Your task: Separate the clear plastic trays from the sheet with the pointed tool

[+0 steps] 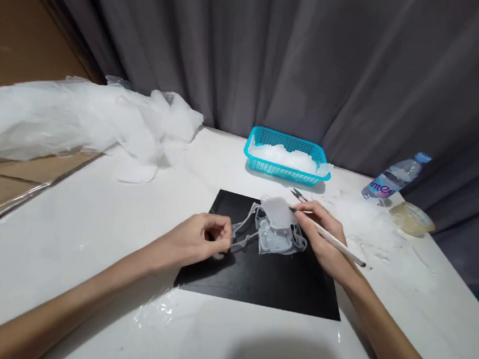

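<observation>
A translucent white plastic piece (275, 232) with thin straps lies on a black mat (264, 273) in the middle of the white table (88, 232). My left hand (199, 241) is closed, pinching one strap at the piece's left side. My right hand (323, 234) rests at the piece's right edge and grips a thin white stick (335, 242) like a pen, its tip against the piece's top right.
A turquoise basket (287, 156) of white fluff stands behind the mat, small scissors (299, 195) just in front of it. A water bottle (391, 178) and a tape roll (410, 217) sit at far right. A heap of white gauzy material (78, 120) covers the left.
</observation>
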Available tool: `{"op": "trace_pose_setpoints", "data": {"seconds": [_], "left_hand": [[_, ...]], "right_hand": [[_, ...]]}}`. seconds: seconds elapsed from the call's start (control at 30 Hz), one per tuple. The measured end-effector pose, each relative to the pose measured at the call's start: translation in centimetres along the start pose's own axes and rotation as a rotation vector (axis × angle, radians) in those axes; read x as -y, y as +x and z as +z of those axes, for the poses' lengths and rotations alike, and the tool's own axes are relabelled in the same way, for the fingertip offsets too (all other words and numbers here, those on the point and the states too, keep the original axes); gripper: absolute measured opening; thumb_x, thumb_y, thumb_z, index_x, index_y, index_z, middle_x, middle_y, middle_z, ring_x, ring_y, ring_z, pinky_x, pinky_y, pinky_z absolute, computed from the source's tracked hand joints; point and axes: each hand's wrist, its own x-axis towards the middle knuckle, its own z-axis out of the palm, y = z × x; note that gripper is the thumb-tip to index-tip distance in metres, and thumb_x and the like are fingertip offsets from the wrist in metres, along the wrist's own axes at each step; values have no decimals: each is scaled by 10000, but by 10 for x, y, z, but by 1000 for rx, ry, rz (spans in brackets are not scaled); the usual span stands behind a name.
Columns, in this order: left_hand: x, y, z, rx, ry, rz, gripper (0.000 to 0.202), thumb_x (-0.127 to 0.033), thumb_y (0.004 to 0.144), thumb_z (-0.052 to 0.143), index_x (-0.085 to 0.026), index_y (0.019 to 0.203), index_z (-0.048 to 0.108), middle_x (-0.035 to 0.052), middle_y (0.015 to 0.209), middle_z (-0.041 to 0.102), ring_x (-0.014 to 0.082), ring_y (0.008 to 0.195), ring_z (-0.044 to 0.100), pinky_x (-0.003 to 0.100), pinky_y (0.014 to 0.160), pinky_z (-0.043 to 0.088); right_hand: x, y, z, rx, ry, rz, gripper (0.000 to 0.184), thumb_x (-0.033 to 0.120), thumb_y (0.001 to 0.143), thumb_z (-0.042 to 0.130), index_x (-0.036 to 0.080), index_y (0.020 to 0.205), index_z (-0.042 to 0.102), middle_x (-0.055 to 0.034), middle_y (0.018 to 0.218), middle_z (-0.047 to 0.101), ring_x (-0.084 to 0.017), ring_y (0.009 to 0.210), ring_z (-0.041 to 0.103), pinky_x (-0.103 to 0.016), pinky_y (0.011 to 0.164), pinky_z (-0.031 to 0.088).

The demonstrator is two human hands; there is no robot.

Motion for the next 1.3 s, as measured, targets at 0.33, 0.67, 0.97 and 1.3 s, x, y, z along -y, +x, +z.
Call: {"op": "trace_pose_setpoints", "data": {"seconds": [0.33, 0.67, 0.97, 1.3], "left_hand": [[-12, -7, 16, -71, 190, 472, 198, -388, 1008, 645, -230, 1126, 657, 37, 1072, 695, 216, 1012, 633, 318, 894, 487], [-7, 0, 14, -19, -422, 148, 329, -400, 841, 837, -177, 864, 595, -40, 728, 630, 101, 638, 556, 204, 594, 411], [-1, 1, 12, 60, -266, 164, 295, -407, 819, 853, -173, 976, 767, 1, 786, 701, 136, 716, 609, 241, 672, 463], [12, 15, -50, -627, -511, -4, 223, -328, 761, 866, -159, 817, 731, 37, 885, 755, 177, 761, 703, 326, 747, 615]], "right_hand": [[48, -28, 19, 413, 98, -144, 231, 269, 1024, 630, 282, 1239, 711, -6, 939, 654, -158, 847, 613, -308, 846, 511], [17, -26, 37, 145, -128, -280, 166, 258, 1040, 595, 218, 1140, 721, -50, 958, 671, -193, 887, 630, -336, 827, 509], [13, -34, 51, 196, -281, -458, 135, 194, 1055, 557, 201, 1015, 686, -51, 890, 674, -197, 839, 604, -359, 821, 501], [21, -45, 50, 169, -516, -642, 149, 62, 971, 554, 162, 943, 660, -57, 796, 632, -198, 738, 542, -352, 702, 427]]}}
